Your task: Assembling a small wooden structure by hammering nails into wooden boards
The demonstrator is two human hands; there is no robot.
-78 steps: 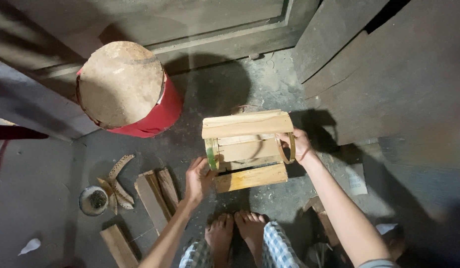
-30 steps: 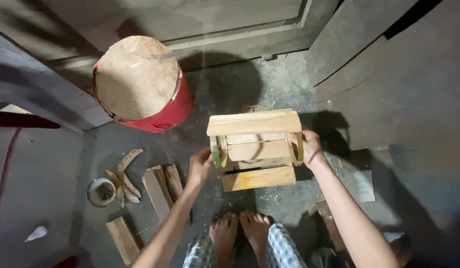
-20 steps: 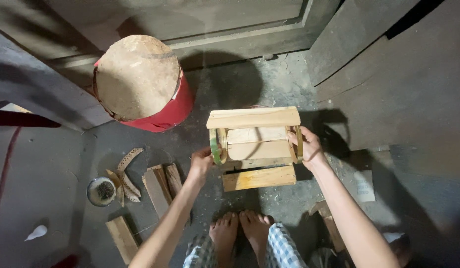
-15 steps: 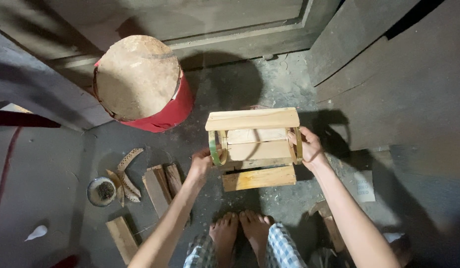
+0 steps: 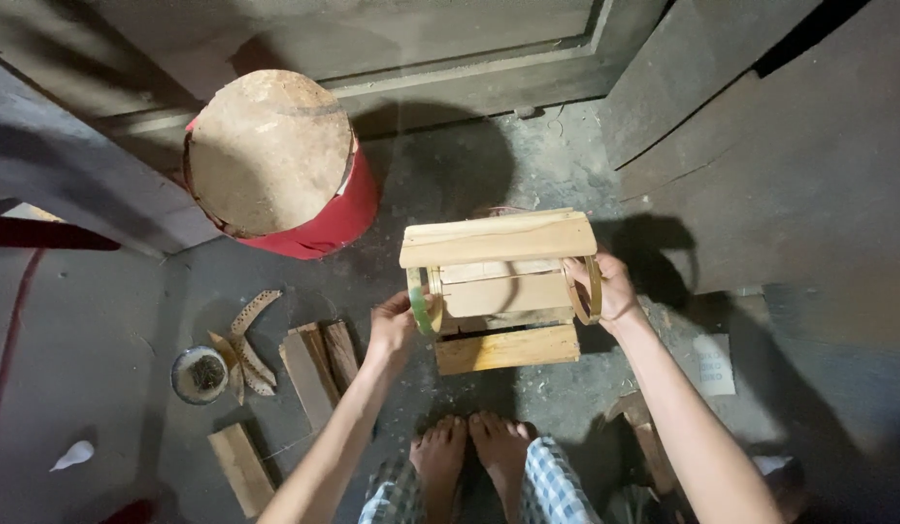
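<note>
I hold a small frame of pale wooden slats (image 5: 497, 281) between both hands, above the grey floor and my bare feet. A bamboo ring closes each end: a greenish one (image 5: 421, 301) on the left, a tan one (image 5: 583, 289) on the right. My left hand (image 5: 392, 327) grips the left ring end. My right hand (image 5: 610, 286) clasps the right ring end. A wide slat lies across the top, and another hangs along the front bottom.
A red drum with a round wooden lid (image 5: 275, 165) stands at the back left. Loose wood pieces (image 5: 314, 364), curved bamboo strips (image 5: 246, 340) and a small round tin (image 5: 199, 374) lie on the floor at left. Dark boards (image 5: 761, 146) lean at right.
The slat frame has stayed between my hands, shifting slightly as it was turned and steadied. Both hands kept their grip on the ring ends.
</note>
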